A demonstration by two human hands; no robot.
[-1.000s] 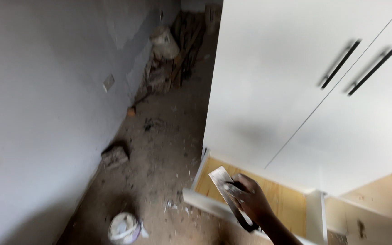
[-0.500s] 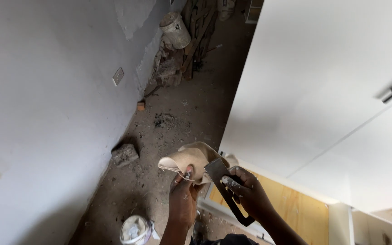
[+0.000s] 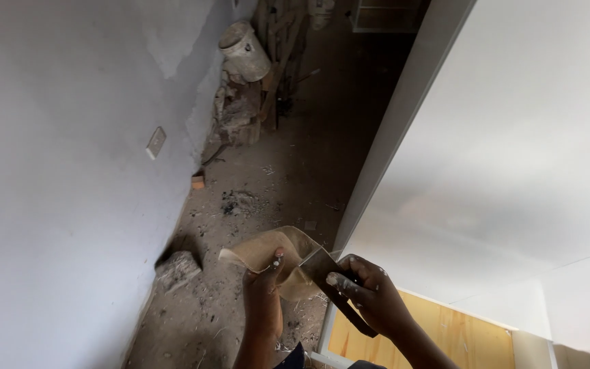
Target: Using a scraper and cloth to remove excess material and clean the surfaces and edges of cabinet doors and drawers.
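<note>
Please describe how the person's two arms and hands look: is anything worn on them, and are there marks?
Both forearms are bare, with no sleeves in view and no gloves. The left hand and right hand carry pale specks like dried plaster or paint, clearest on the fingertips. No watch or ring shows.

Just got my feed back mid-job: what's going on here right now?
A person stands on a dusty, rubble-strewn floor between a grey wall and a white cabinet. The left hand holds a curled sheet of sandpaper against a flat metal scraper blade, which the right hand grips by its handle. A tipped bucket lies among debris farther back.
</note>
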